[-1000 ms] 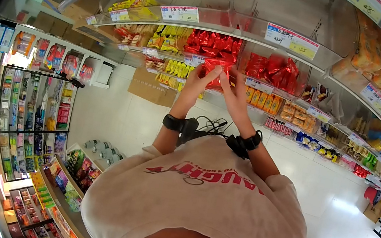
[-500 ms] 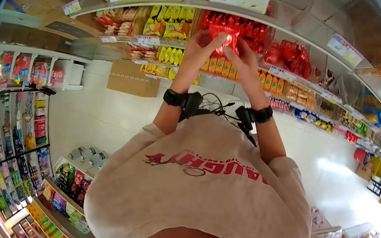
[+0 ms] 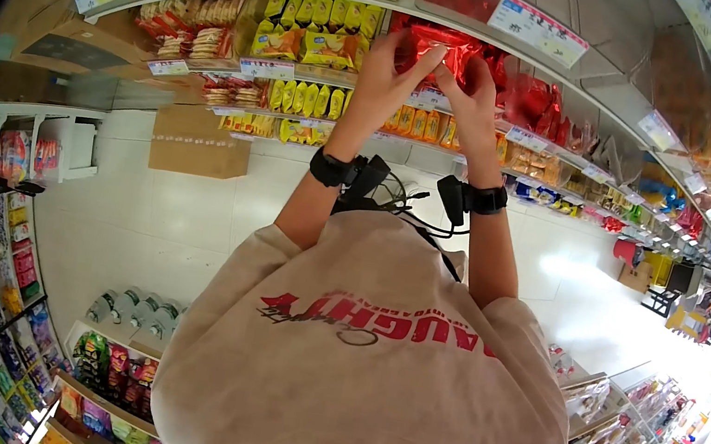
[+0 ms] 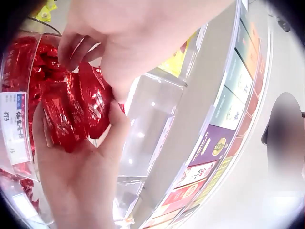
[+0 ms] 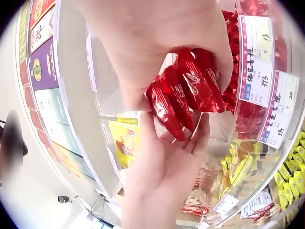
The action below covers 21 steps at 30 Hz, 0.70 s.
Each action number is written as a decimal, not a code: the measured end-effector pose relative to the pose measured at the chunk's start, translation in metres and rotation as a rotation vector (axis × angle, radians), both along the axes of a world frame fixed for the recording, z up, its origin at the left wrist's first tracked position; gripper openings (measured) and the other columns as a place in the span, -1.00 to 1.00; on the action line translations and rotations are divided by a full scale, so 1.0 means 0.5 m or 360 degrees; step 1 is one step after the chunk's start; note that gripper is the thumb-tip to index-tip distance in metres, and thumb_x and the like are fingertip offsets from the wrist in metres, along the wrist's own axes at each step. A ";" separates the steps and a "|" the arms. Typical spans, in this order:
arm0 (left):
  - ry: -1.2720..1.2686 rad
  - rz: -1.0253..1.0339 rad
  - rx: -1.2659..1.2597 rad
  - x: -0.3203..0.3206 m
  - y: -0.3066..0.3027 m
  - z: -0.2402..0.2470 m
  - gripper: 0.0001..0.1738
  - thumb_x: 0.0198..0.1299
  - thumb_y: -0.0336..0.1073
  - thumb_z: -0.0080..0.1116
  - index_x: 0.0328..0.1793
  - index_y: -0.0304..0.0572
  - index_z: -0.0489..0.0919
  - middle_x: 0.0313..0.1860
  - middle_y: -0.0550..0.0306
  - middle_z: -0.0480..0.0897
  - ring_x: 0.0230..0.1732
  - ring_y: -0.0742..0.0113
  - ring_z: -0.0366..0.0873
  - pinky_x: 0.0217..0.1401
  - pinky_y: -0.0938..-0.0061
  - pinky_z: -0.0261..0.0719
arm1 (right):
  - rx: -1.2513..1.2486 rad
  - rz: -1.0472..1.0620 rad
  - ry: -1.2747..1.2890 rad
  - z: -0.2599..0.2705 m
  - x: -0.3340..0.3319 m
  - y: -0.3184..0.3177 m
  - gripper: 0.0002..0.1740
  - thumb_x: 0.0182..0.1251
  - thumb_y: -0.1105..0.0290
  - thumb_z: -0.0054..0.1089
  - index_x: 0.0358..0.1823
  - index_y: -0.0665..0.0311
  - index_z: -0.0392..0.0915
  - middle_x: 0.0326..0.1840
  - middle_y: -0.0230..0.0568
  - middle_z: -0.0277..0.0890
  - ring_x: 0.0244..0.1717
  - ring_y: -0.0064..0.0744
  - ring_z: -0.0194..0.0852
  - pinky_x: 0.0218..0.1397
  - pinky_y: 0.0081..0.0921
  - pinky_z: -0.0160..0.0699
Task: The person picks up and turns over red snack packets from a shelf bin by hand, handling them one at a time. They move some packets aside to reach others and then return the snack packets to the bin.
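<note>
Several shiny red packets are gathered between both hands over a bin of similar red packets, in the head view (image 3: 449, 42); the left wrist view (image 4: 64, 112) and right wrist view (image 5: 190, 86) show them side by side. My left hand (image 3: 391, 77) grips them from the left, thumb toward the middle. From the other side my right hand (image 3: 470, 100) holds them, its thumb near the left thumb. In the left wrist view the left hand (image 4: 107, 47) enters from the top. The right hand (image 5: 195, 28) fills the top of the right wrist view, partly hiding the packets.
A clear shelf lip with price tags (image 3: 538, 29) runs above the hands. Yellow packets (image 3: 328, 48) fill bins to the left, with more snack shelves below. A cardboard box (image 3: 199, 142) stands on the floor, and black cables (image 3: 397, 196) hang between the wrists.
The head view has shifted, so the shelves appear further left and the yellow bins nearer. Both hands still hold red packets, now higher in the view and spread a little wider.
</note>
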<state>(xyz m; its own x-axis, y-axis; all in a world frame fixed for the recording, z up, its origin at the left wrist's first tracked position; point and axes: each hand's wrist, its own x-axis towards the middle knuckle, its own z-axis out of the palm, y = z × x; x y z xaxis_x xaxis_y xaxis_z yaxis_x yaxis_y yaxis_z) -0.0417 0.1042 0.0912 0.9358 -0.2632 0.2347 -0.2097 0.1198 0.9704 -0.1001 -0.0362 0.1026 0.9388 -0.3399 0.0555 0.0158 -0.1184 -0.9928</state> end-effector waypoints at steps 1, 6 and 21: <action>-0.0077 0.0106 0.0095 -0.001 -0.002 -0.010 -0.50 0.34 -0.08 0.33 0.10 -0.47 0.61 -0.13 -0.10 0.67 -0.12 0.10 0.66 -0.03 0.27 0.60 | -0.0042 -0.0032 -0.0003 0.001 0.004 0.005 -0.33 0.23 0.17 0.52 0.19 0.50 0.46 0.07 -0.12 0.64 0.07 -0.46 0.59 0.13 -0.46 0.57; -0.0779 0.0675 0.0569 -0.025 0.018 0.002 -0.60 0.42 -0.32 0.20 0.28 -0.42 0.53 0.08 -0.22 0.61 0.08 0.02 0.61 -0.03 0.32 0.67 | -0.0421 -0.0269 0.0150 -0.029 0.045 0.013 -0.17 0.06 0.09 0.61 0.19 0.56 0.43 0.11 0.13 0.62 0.12 -0.18 0.65 0.12 -0.30 0.65; -0.1066 0.0502 0.1354 0.033 -0.008 -0.012 -0.71 0.35 -0.19 0.18 -0.03 -0.24 0.74 0.20 0.05 0.67 0.22 -0.08 0.50 0.36 -0.03 0.37 | -0.0873 -0.0151 0.0104 -0.093 0.091 0.008 -0.18 0.23 0.18 0.44 0.34 0.53 0.22 0.21 0.36 0.47 0.14 0.21 0.61 0.00 -0.11 0.69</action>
